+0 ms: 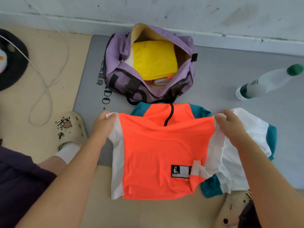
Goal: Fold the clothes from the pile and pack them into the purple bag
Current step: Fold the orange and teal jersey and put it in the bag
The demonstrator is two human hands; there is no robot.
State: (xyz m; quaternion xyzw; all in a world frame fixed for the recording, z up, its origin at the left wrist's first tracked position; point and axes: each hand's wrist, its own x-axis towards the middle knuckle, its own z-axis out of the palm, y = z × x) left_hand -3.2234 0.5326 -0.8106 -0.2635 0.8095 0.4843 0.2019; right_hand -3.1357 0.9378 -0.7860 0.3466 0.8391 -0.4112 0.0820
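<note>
At the far left a white cable (47,89) loops across the floor (24,129) beside your cream clog (72,129); neither is in the way, though a shuffle of that foot could catch the loop and pull your balance off mid-fold. Your left hand (102,123) pinches the white edge of the orange shirt (162,152) at its upper left corner, fingers curled tight into the cloth. The shirt hangs partly lifted between your hands, its lower hem draped over the edge of the grey mat (222,76), with a loose flap curling up near the black label (181,171). That flap is the likeliest trouble: if you fold now, it will probably get trapped inside as a lump. Just beyond the collar sits the purple bag (115,63), unzipped and wide open, a folded yellow garment (154,60) already lying on top inside. Your right hand (230,125) grips the opposite upper corner, bunching white fabric. Under it, a teal and white garment (246,142) lies touching the shirt, so you may drag it along when you lift. Farther right, a plastic bottle (266,83) stands near enough that a swinging sleeve could tip it.
</note>
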